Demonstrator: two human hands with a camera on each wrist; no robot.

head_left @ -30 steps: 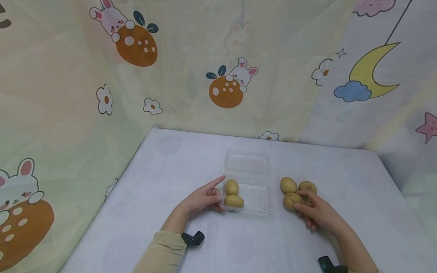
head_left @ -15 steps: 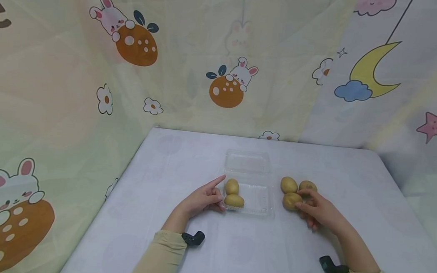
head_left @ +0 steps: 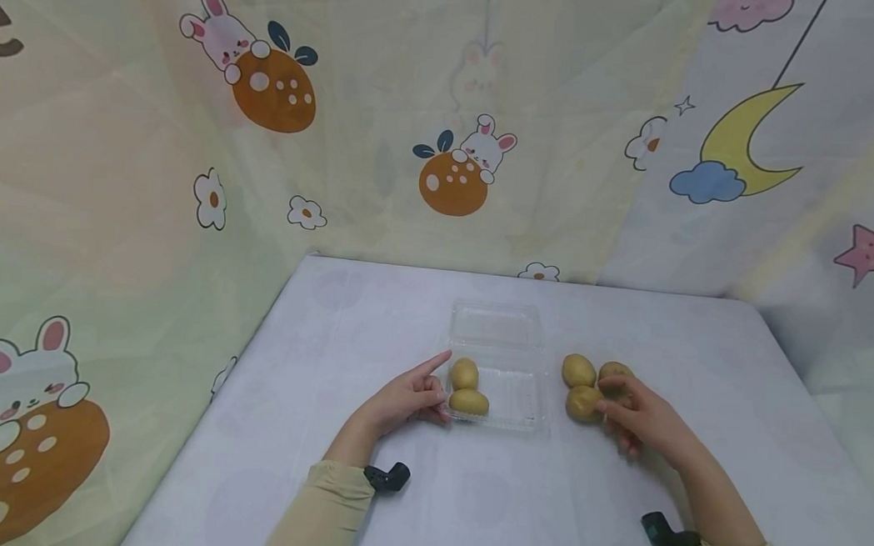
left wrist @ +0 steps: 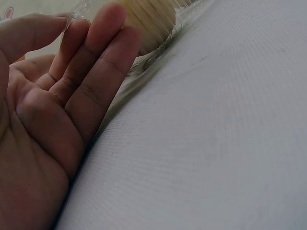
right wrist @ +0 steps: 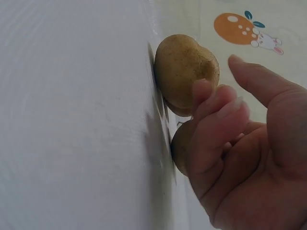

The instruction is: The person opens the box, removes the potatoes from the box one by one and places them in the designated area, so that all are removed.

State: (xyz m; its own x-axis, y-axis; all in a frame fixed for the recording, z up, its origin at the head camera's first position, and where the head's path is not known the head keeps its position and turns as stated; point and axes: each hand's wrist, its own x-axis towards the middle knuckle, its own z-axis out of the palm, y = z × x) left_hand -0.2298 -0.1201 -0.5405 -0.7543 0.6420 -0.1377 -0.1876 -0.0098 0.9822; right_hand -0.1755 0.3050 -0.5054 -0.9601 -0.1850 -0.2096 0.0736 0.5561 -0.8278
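A clear plastic clamshell container [head_left: 515, 399] lies with its lid folded back. Two small potatoes [head_left: 469, 402] sit in its left side. At that side, my left hand [head_left: 404, 400] pinches the container's rim between thumb and fingers, its index finger pointing forward; the left wrist view shows the thumb [left wrist: 33, 31] at the plastic edge. My right hand [head_left: 642, 419] is at a group of three potatoes to the right. Its fingers are loosely bent beside the front potato [head_left: 582, 405], and the thumb [right wrist: 261, 79] stands away from the potato [right wrist: 180, 69] in the right wrist view.
Behind the front potato lie another potato [head_left: 578, 371] and a third [head_left: 615, 370], partly hidden by the right hand. Everything rests on a white-covered table [head_left: 483, 510]. A printed fabric backdrop [head_left: 370, 135] surrounds it. Each wrist carries a small black camera.
My right hand has shifted slightly to the right, its thumb and fingertips easing off the front potato. The left hand and the container have stayed put.
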